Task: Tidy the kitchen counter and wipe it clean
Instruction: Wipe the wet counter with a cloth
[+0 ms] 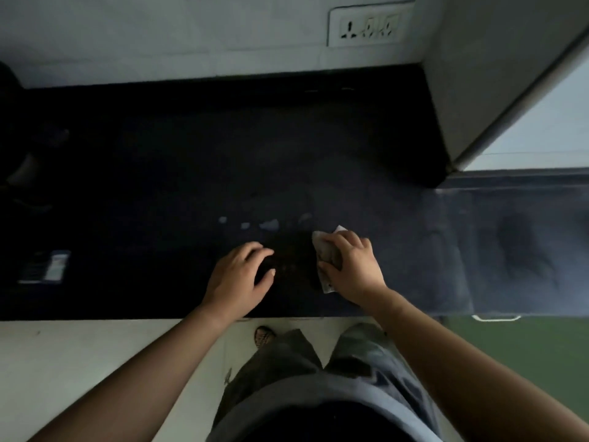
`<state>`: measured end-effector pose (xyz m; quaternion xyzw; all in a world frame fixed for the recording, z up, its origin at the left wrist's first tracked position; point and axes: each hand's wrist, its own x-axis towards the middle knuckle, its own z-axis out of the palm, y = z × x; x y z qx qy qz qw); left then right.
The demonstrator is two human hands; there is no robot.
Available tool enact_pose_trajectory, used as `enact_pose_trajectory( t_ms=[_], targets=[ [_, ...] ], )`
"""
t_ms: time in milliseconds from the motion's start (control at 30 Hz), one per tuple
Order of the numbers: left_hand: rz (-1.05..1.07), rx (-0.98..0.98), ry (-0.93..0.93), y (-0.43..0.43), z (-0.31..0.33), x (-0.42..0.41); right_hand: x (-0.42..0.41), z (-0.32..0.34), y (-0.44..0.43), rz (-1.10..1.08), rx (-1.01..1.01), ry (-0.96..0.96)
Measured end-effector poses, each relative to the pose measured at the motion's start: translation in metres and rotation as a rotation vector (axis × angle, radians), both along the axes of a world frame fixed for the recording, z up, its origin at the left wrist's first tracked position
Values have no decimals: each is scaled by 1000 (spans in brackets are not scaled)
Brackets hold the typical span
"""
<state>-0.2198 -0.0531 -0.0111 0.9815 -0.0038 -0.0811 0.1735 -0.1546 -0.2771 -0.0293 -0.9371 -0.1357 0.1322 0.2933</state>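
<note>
The black kitchen counter runs across the view. Near its front edge lies a patch of dark brown crumbs. My right hand presses a crumpled whitish cloth flat on the counter at the right side of the crumbs. My left hand rests on the counter at the left side of the patch, fingers curved and spread, holding nothing. Small pale wet spots lie just beyond the crumbs.
A small dark device with a pale label lies at the counter's left. A white wall socket sits on the back wall. A grey cabinet side rises at the right, a dark object at far left.
</note>
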Motion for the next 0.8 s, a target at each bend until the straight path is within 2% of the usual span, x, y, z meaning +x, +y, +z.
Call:
enact_pose_trajectory(
  t_ms=[200, 367, 567, 700, 800],
  targets=[
    [134, 91, 37, 63, -13, -15, -32, -9, 17, -126, -146, -59],
    [232, 126, -31, 81, -30, -12, 10, -14, 21, -231, -288, -99],
    [333, 114, -54, 81, -48, -14, 47, -16, 52, -144, -246, -162],
    [360, 67, -87, 82, -51, -15, 19, -20, 24, 50, -285, -274],
    [369, 52, -99, 83, -53, -14, 25, -23, 3, 10, -280, -307]
  ],
)
